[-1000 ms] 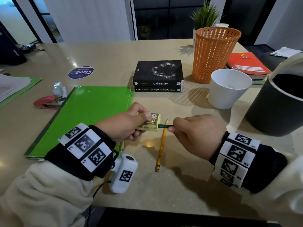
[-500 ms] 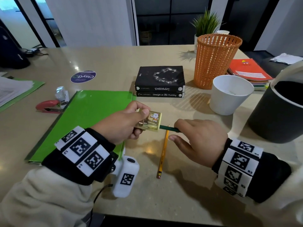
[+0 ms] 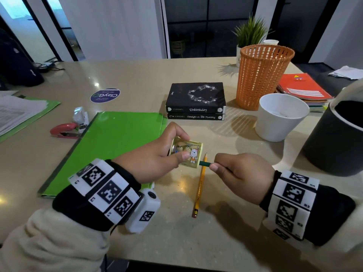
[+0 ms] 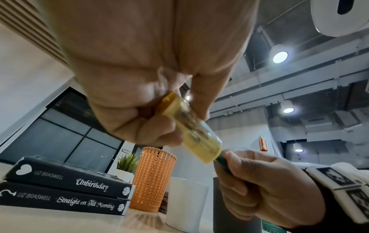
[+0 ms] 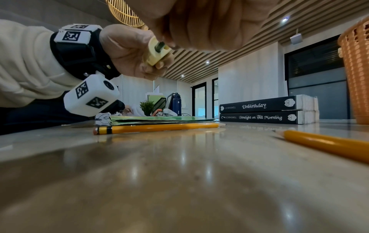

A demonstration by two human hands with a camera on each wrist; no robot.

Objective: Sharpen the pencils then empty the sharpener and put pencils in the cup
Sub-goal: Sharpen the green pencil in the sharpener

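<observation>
A yellow sharpener point(image 3: 193, 154) with a cartoon picture on its face is held just above the table, gripped by my left hand point(image 3: 157, 156) between thumb and fingers. A green pencil point(image 3: 204, 163) is stuck into its right end, and my right hand point(image 3: 241, 173) pinches that pencil close to the sharpener. In the right wrist view the green pencil point(image 5: 159, 45) enters the sharpener point(image 5: 157, 53) end-on. A yellow pencil point(image 3: 199, 185) lies on the table below both hands. Another yellow pencil point(image 5: 329, 145) lies near my right wrist. The white cup point(image 3: 280, 116) stands at the right.
An orange mesh basket point(image 3: 263, 75) stands behind the cup, and a black bin point(image 3: 337, 138) at the far right. Two stacked black books point(image 3: 196, 103) lie ahead, with a green folder point(image 3: 110, 146) and a red stapler point(image 3: 64, 130) at the left.
My right hand's fingers loosened on the green pencil, then pinched it again. The left hand tipped the sharpener so that its picture face shows more. The yellow pencil on the table stayed put.
</observation>
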